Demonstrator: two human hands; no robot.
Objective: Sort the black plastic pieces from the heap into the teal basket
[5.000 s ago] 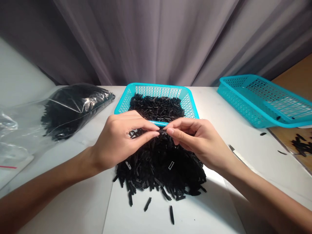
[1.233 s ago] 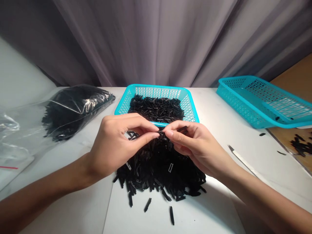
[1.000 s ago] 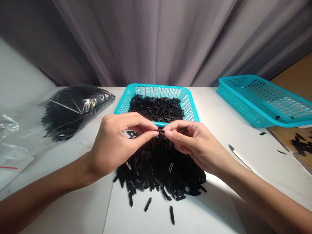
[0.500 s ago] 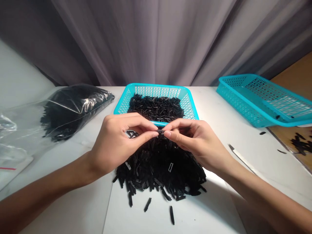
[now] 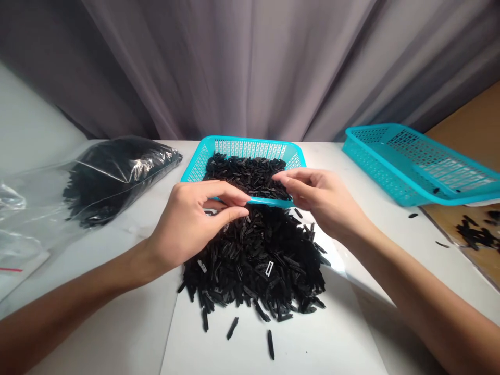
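My left hand (image 5: pixel 195 224) hovers at the near rim of a turquoise basket (image 5: pixel 296 157), thumb and index fingertip slightly apart with nothing visible between them. My right hand (image 5: pixel 318 195) is over the basket's right side, thumb and index tip pinched together; whatever they hold, if anything, is too small to make out. Small black plastic pieces (image 5: pixel 246 174) fill the basket's bottom. Below both hands, a large pile of similar black pieces (image 5: pixel 250 255) spreads over a white sheet (image 5: pixel 219 354), with two light-coloured pieces among them.
At the left lies a clear plastic bag (image 5: pixel 113 177) full of black pieces. A second turquoise basket (image 5: pixel 394 177) stands at the right with a few black bits in it. More black pieces (image 5: pixel 476 232) lie on a brown surface at the far right. A grey curtain hangs behind.
My hands have come apart. The right hand has moved forward and right, over the basket, while the left stays nearly in place with its fingertips parted.
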